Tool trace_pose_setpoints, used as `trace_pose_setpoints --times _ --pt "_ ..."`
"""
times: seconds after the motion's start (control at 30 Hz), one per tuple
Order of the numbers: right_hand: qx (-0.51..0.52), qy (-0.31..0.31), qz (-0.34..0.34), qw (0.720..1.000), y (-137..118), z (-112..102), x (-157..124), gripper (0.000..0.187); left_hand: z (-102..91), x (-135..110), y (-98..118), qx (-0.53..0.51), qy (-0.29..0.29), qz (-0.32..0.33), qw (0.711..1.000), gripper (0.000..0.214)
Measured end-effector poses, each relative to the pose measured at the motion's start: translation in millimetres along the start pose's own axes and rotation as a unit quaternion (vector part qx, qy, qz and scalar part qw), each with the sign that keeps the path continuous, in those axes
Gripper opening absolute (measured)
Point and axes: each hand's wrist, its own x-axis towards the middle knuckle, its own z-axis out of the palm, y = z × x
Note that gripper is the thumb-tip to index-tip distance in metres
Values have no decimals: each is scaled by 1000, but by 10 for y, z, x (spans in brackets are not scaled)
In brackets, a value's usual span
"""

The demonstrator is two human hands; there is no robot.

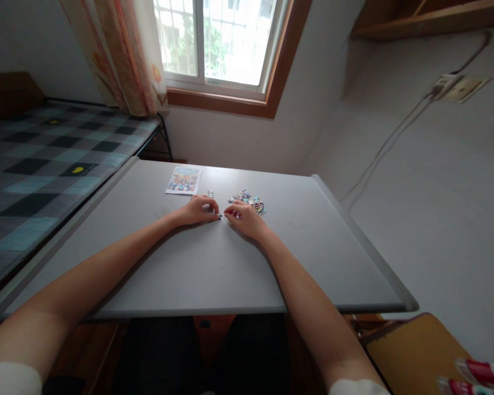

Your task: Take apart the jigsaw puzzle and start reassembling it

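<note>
My left hand (200, 210) is low over the white table, thumb and forefinger pinched at a small dark jigsaw piece (220, 218). Just to its right, my right hand (249, 220) has its fingertips together. Whether a piece sits between them is too small to see. Colourful jigsaw pieces (253, 202) lie in a loose heap behind my right hand, partly hidden by it. Beyond my left hand rests a little group of pieces (211, 193), seemingly side by side. A printed picture sheet (184, 180) lies flat farther back on the left.
The white table (181, 274) has raised grey side edges. A bed with a checked cover (102, 145) stands along the left. Behind are a curtain (123, 55) and a window. Cables hang from a wall socket (461, 88); a wooden stool (420, 351) is at lower right.
</note>
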Motion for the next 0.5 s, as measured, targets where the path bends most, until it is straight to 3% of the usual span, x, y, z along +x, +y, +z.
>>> trace_pose_setpoints --times 0.27,0.5 --pt "10 0 3 1000 25 6 -2 10 42 15 42 -100 63 -31 993 30" --pt "5 5 6 1000 26 1 3 12 57 30 129 -187 75 -53 978 32"
